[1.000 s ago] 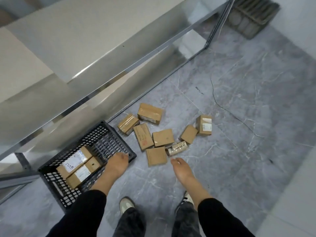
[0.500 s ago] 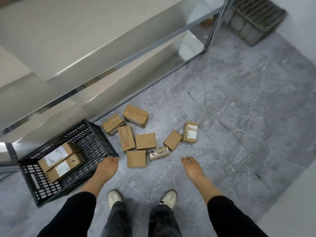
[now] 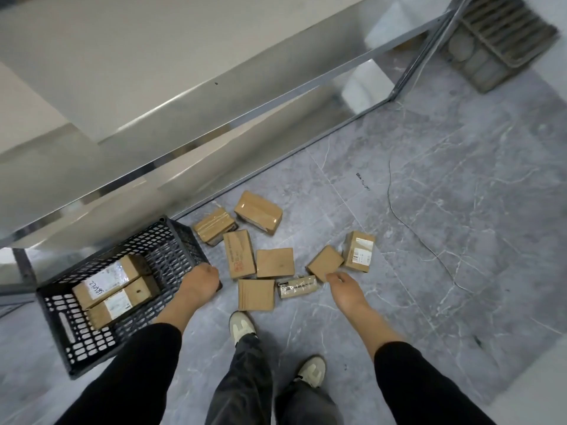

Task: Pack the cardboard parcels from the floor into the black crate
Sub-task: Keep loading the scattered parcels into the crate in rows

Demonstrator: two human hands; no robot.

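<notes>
Left hand (image 3: 196, 282) curled, knuckles up, at the near right corner of the black crate (image 3: 64, 329); holding the rim or only resting there, cannot tell. Right hand (image 3: 345, 288) loose, fingers part spread, empty, just above the small square parcel (image 3: 325, 262) and the taped roll-shaped parcel (image 3: 297, 286). Two labelled parcels (image 3: 106, 279) already lie side by side in the crate. Eight remain on the grey floor (image 3: 429, 240), near the shelf frame (image 3: 276, 99). Suggest: steady crate, take the nearest parcel first, lay it flat beside the two.

Brown parcels (image 3: 275, 262), black perforated crate (image 3: 76, 335)
</notes>
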